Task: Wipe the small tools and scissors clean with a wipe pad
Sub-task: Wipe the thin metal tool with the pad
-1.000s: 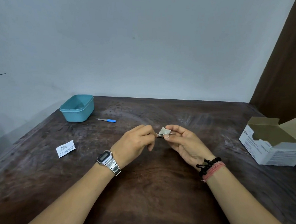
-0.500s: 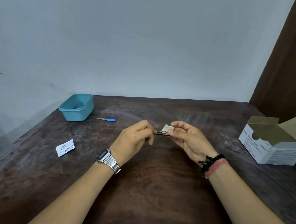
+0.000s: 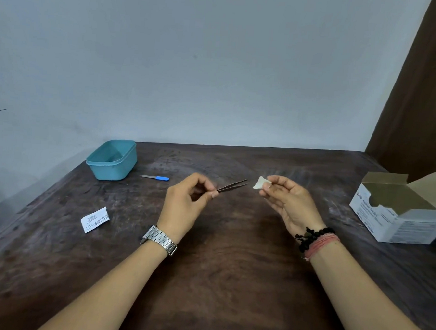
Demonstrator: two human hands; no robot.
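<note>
My left hand (image 3: 186, 203) pinches the near end of thin dark tweezers (image 3: 232, 185), whose two tips point right and slightly away from me. My right hand (image 3: 286, 199) pinches a small folded white wipe pad (image 3: 259, 182) between thumb and fingers, a short gap to the right of the tweezer tips. Both hands hover above the middle of the dark wooden table (image 3: 217, 279). A small tool with a blue handle and a metal blade (image 3: 157, 178) lies on the table beside a teal plastic tub (image 3: 112, 161). No scissors are visible.
A torn white wipe wrapper (image 3: 95, 219) lies at the left. An open white cardboard box of swabs (image 3: 397, 214) stands at the right edge. The table meets a pale wall at the back and a dark curtain at the far right.
The wipe pad, which was wrapped around the tweezers, has slid off their tips. My right hand moved right with the pad, and the tweezers now show bare.
</note>
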